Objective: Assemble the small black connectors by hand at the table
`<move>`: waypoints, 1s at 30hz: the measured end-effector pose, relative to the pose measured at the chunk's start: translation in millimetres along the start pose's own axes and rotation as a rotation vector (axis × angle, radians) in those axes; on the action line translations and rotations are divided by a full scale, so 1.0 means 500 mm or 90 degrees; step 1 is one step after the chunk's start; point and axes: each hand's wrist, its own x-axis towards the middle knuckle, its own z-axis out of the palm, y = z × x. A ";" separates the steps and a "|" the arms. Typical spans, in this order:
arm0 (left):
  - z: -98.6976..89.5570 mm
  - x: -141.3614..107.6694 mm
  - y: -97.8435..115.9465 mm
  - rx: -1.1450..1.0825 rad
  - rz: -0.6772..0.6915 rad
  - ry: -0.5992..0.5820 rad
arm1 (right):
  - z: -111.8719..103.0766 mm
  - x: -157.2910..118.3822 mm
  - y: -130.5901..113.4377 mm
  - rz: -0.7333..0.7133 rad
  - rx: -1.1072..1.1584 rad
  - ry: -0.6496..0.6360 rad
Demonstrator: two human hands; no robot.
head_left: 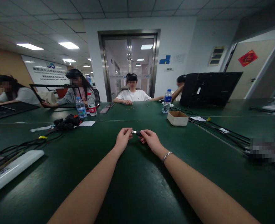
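Above a glossy dark green tabletop [137, 168], a short, slim black-and-silver cylinder [137, 133] is held crosswise, its long axis running left to right. A bare left hand [123, 138] pinches its shiny silver end; a bare right hand [151, 141] grips its black end; neither is nearer.

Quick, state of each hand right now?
Left hand: closed, pinching the silver end of a small black-and-silver object.
Right hand: closed, holding its black end.

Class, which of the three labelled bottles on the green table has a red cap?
The middle bottle; the left bottle and the right bottle have blue caps.
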 end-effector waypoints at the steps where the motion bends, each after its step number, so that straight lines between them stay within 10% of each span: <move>1: 0.003 -0.002 0.002 0.032 -0.008 0.006 | 0.000 0.000 -0.001 -0.001 -0.002 0.001; 15: -0.006 -0.014 0.016 0.052 0.068 -0.117 | -0.003 0.003 0.006 -0.005 0.018 0.010; 30: 0.004 0.002 0.001 0.116 -0.046 -0.033 | -0.002 -0.001 0.002 -0.013 0.001 0.002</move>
